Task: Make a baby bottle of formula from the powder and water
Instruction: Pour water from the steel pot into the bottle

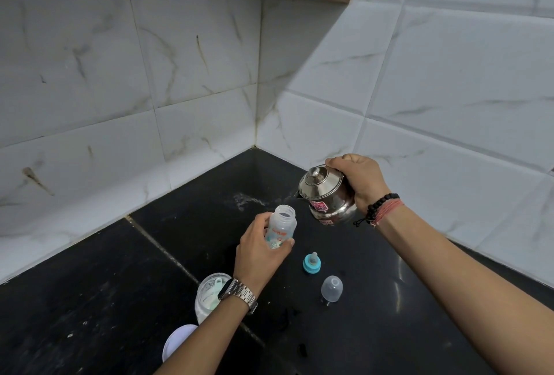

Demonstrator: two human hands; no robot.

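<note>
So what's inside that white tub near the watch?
The open tub holds white powder with a pale scoop lying in it. The left hand's wrist covers the tub's right side, so how much powder is there can't be seen.

We observe the clear baby bottle (281, 228), printed and uncapped, upright and gripped low in the left hand (260, 251). The lidded steel kettle (327, 194) is held tilted in the right hand (356, 178), spout just beside the bottle mouth. The teal-ringed nipple (311, 262) and clear cap (332, 288) lie on the black counter (90, 299). The open powder jar (209, 293), scoop inside, stands beside its white lid (177, 340).
</note>
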